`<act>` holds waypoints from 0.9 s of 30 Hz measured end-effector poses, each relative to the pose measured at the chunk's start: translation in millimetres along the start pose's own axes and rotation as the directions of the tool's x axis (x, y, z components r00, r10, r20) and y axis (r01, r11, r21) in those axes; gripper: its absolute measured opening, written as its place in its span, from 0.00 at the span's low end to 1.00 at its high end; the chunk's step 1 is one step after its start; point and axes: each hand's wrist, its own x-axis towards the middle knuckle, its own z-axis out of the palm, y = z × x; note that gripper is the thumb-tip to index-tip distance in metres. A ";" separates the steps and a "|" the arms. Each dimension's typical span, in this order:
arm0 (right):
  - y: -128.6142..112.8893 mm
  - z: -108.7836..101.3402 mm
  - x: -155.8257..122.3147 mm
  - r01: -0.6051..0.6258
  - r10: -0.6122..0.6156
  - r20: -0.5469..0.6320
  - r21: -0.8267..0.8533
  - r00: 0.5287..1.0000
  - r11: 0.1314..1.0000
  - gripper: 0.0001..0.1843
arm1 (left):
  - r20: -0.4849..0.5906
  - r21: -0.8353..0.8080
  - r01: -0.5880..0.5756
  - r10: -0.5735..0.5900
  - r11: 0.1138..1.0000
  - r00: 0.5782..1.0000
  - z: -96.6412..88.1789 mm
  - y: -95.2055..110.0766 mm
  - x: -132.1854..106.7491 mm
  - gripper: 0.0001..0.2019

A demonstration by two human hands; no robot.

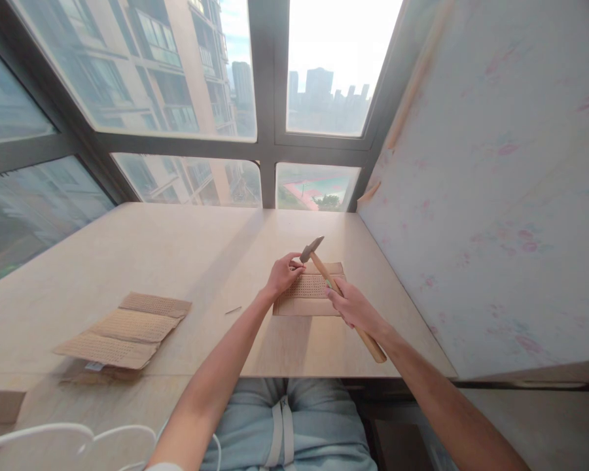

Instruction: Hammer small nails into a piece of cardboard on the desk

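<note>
My right hand is wrapped round the wooden handle of a hammer. The dark metal head of the hammer is right beside the fingertips of my left hand. Those fingertips are pinched together at the upper left of a piece of cardboard, on what looks like a thin nail, mostly hidden by the fingers and the hammer head. Many rows of small holes run across the cardboard's middle band, while its lower band is plain.
A folded, punched cardboard sheet lies on the wooden tabletop at left. Between it and my left forearm is a thin metal rod, perhaps a nail. A flowered wall bounds the right side; windows stand behind. A white cable curls at lower left.
</note>
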 end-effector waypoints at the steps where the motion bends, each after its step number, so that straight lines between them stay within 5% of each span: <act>1: -0.4 0.7 0.2 -0.002 0.002 -0.009 -0.020 1.000 1.000 0.09 | 0.002 0.000 0.001 -0.001 1.000 1.000 -0.2 0.6 -0.2 0.20; 27: -8.0 -6.6 -4.0 -0.034 0.033 -0.021 -0.034 0.999 0.999 0.09 | 0.031 0.141 -0.074 0.070 0.987 0.997 -5.9 4.1 -5.6 0.23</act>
